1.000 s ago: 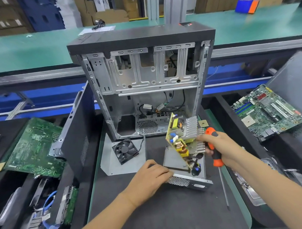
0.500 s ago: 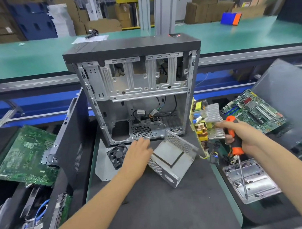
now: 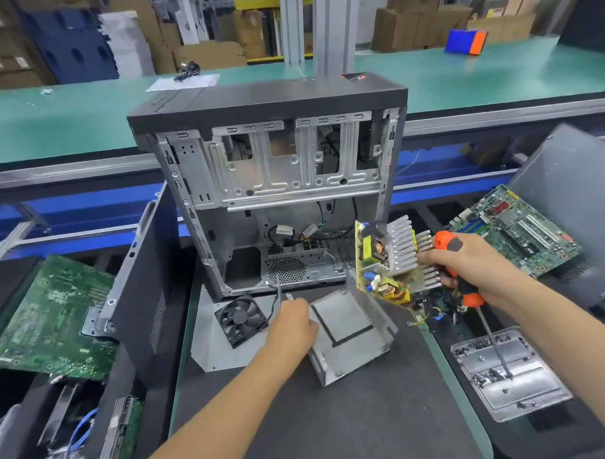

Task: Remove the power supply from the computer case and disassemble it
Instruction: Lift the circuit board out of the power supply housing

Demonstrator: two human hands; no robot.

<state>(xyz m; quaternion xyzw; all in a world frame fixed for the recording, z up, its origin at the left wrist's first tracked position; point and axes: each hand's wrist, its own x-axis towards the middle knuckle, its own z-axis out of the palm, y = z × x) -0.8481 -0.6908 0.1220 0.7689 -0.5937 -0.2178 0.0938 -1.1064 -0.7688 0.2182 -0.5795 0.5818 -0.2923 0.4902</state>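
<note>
Right hand (image 3: 467,270): holding circuit board (image 3: 386,266) and orange screwdriver (image 3: 458,268), lifted beside case (image 3: 275,182).
Left hand (image 3: 291,327): gripping metal housing (image 3: 349,334) at mat (image 3: 335,417) centre.

The single head-worn camera looks forward and down, close above the black work mat (image 3: 335,427) before the open computer case (image 3: 272,182).

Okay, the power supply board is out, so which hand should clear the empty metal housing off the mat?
Left, probably. The left hand already rests on the empty metal housing, while the right hand is full, gripping both the power supply board and the screwdriver.
</note>
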